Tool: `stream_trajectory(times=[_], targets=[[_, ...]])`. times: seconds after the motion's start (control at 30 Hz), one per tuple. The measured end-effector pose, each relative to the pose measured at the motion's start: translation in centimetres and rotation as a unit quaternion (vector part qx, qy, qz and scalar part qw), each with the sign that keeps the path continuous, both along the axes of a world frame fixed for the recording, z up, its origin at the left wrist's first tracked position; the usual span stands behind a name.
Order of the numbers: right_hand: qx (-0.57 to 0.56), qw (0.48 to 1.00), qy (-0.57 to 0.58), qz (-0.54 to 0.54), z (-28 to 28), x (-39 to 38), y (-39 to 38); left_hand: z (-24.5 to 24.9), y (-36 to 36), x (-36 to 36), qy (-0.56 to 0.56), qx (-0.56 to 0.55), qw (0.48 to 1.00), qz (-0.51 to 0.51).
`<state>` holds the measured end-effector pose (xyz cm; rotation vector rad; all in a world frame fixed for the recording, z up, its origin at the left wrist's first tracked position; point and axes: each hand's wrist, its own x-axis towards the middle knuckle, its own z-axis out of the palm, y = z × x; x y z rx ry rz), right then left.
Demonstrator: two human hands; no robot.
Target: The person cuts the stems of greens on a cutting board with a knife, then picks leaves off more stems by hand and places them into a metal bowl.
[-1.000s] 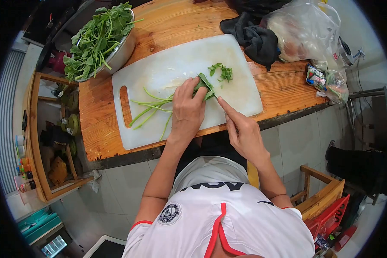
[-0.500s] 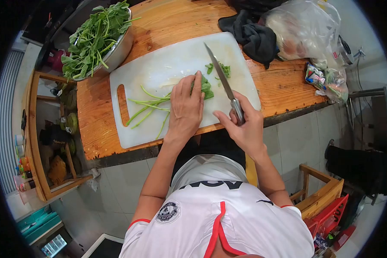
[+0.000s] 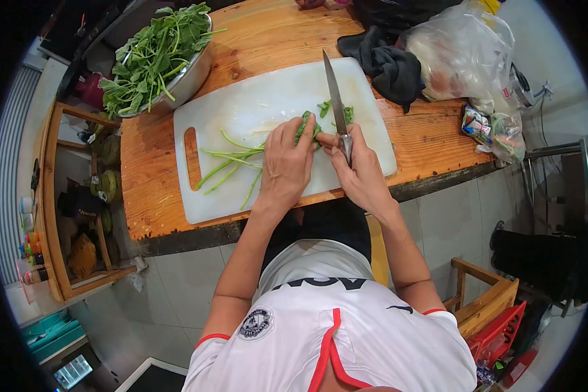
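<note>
Head view, hands (image 3: 285, 160) inward-angled, left (image 3: 282, 163) on greens (image 3: 306, 128), right (image 3: 359, 162) gripping knife (image 3: 334, 93)

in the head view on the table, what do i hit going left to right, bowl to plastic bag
Silver metal bowl heaped with green leafy stems → bare left hand → long knife with a pointed steel blade → crumpled dark grey cloth → bulging clear plastic bag.
</note>
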<state>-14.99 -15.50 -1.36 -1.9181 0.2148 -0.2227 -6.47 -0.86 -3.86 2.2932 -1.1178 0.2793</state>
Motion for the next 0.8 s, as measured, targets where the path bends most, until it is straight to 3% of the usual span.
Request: stream_trajectory(times=[0.23,0.33,0.5,0.8], targets=[[0.041,0.999,-0.023,-0.003,-1.1,0.4,-0.1,0.2,0.3,0.4,-0.007,-0.025,0.999,-0.027],[0.016,1.0,-0.015,-0.004,-0.7,0.1,0.0,-0.5,0.2,0.1,0.041,-0.103,0.994,0.003],[-0.006,0.995,-0.09,-0.036,-1.1,0.2,0.8,-0.4,0.1,0.4,0.015,-0.095,0.995,-0.006],[-0.005,0.998,-0.058,-0.025,0.5,-0.1,1.3,0.8,0.6,0.1,0.063,-0.098,0.993,-0.017]])
